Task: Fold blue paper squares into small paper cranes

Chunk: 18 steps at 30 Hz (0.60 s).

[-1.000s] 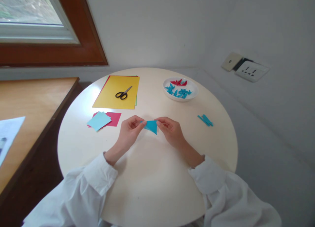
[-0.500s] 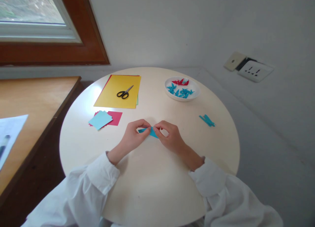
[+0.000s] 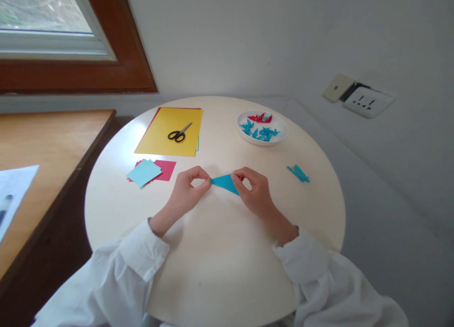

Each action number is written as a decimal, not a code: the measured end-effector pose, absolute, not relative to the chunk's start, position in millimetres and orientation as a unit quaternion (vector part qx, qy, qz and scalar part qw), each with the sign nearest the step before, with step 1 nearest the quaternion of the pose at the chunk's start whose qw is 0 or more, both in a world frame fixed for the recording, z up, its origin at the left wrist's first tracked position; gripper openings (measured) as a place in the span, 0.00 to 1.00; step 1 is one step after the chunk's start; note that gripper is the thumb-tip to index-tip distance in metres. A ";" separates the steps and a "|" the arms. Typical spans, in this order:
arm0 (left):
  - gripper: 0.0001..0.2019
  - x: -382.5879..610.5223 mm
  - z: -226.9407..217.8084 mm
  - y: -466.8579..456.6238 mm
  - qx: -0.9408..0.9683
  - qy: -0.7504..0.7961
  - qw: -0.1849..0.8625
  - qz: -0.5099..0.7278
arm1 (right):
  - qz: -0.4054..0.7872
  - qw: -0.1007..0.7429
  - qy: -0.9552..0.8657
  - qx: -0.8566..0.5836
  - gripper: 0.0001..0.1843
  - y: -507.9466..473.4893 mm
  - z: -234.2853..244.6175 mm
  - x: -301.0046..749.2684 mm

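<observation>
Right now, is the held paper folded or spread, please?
Folded, it seems: the blue paper forms a narrow triangle, pointed at the left hand, wider at the right hand.

Left arm (image 3: 117, 270) and right arm (image 3: 329, 275) out front, angled inward, wrists (image 3: 159, 224) bare past the white cuffs (image 3: 146, 250)! Left hand (image 3: 187, 190): thumb (image 3: 203, 188) and forefinger (image 3: 198, 170) in a pinch, rounded gap behind. The right hand (image 3: 258, 190) mirrors it, pinching too, a little apart from its partner. Remaining fingers seem curled under, though it's hard to tell from here.
</observation>
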<state>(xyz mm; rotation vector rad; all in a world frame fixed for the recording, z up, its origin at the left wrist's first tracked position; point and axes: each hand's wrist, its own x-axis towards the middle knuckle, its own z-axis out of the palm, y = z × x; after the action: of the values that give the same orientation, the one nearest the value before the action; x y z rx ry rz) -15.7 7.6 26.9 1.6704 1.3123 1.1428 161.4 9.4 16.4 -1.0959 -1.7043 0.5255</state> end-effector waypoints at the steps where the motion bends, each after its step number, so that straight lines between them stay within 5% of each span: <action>1: 0.02 -16.0 27.7 8.0 0.638 0.513 0.357 0.450 | 0.220 0.508 -0.695 -0.459 0.08 10.8 15.9 163.1; 9: 0.06 -17.8 27.5 9.6 0.599 0.505 0.361 0.506 | 0.338 0.520 -0.634 -0.462 0.08 14.6 15.2 163.8; 18: 0.09 -14.5 36.2 1.1 0.676 0.444 0.435 0.396 | 0.452 0.498 -0.570 -0.472 0.09 14.1 14.2 158.1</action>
<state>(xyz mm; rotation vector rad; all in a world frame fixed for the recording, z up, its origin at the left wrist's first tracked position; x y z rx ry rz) -14.5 1.1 36.2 1.6834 1.1048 0.9867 158.1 14.1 14.2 -1.1434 -1.3810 1.0931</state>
